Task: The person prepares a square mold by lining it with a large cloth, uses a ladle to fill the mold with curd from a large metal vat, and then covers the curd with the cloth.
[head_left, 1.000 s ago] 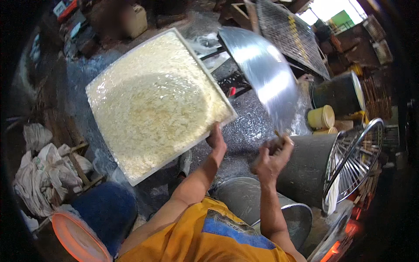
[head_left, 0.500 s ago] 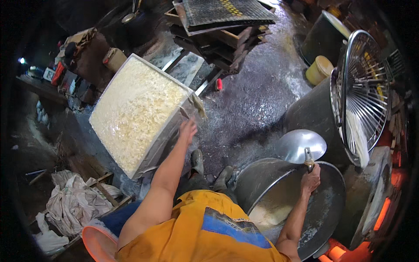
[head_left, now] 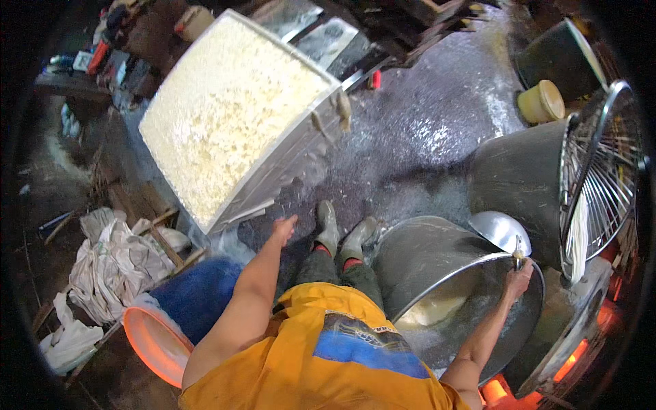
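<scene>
A large ladle (head_left: 497,230) with a round, shiny metal bowl is gripped by its handle in my right hand (head_left: 519,277). That hand is over the far right rim of a big dark metal drum (head_left: 420,253), which holds pale, cloudy liquid (head_left: 434,307) low inside. My left hand (head_left: 284,230) hangs in the air with nothing in it, fingers loosely apart. It is nearest to the lower side of a wide square vat (head_left: 273,188), apart from it. White, lumpy curd (head_left: 232,102) fills the vat.
A tall metal drum (head_left: 516,191) with a wire strainer (head_left: 601,184) stands at right, near glowing fire (head_left: 570,361). Beyond it are a yellow bucket (head_left: 540,102) and a dark drum (head_left: 560,61). Crumpled pale sacks (head_left: 113,273) and a blue tub with an orange interior (head_left: 154,342) are at left.
My left hand has come away from the vat's side toward my body. The ladle has shifted right along the drum with my right hand, and the whole view has shifted.
</scene>
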